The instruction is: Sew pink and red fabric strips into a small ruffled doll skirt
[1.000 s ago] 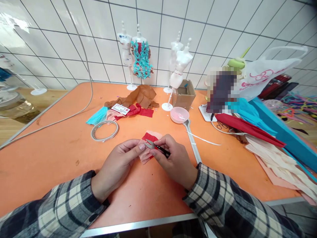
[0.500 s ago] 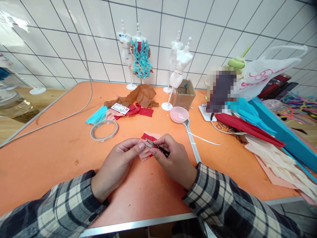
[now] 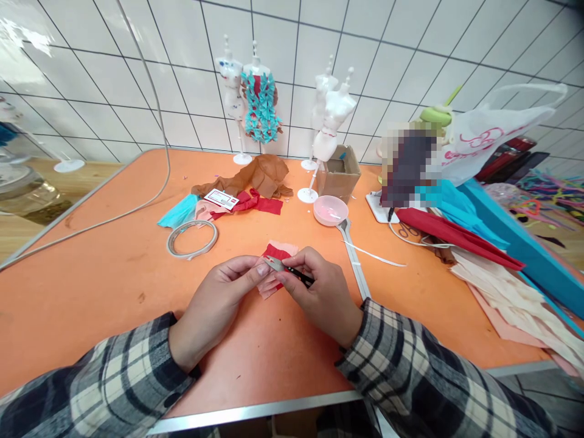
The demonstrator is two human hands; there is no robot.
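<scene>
My left hand (image 3: 223, 301) pinches a small piece of red and pale pink cloth (image 3: 274, 292) between thumb and fingers, above the orange table. The cloth is layered, its pink edges showing around the red. In my right hand (image 3: 322, 295) is a slim black-handled tool (image 3: 298, 275) with a silver, blade-like tip. That tip lies over the cloth, close to my left thumb. Whether the tool is tweezers, snips or a knife I cannot tell. My two hands nearly meet over the cloth.
A roll of tape (image 3: 192, 238) lies left of my hands, with cloth scraps (image 3: 246, 182) behind it. Small white dress forms (image 3: 335, 112) stand along the tiled wall. A pink bowl (image 3: 331, 211) and grey strip (image 3: 356, 261) lie right of centre; folded fabrics (image 3: 460, 240) are further right.
The cloth and the tool's tip have shifted very slightly. Both hands keep their grip and stay almost in place.
</scene>
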